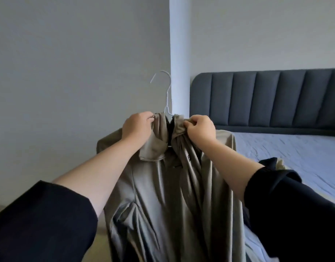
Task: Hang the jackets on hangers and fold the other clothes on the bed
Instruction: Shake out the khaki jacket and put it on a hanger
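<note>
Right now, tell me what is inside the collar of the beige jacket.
A white wire hanger: its hook rises from the jacket collar, which the left hand and right hand pinch. The opening shows dark lining. Fabric covers the hanger's arms.

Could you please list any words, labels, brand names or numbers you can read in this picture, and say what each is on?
No text can be read.
The khaki jacket, white hanger, headboard and bedsheet show no print.
A small dark tab on the jacket's front is too small to tell whether it carries any writing.
</note>
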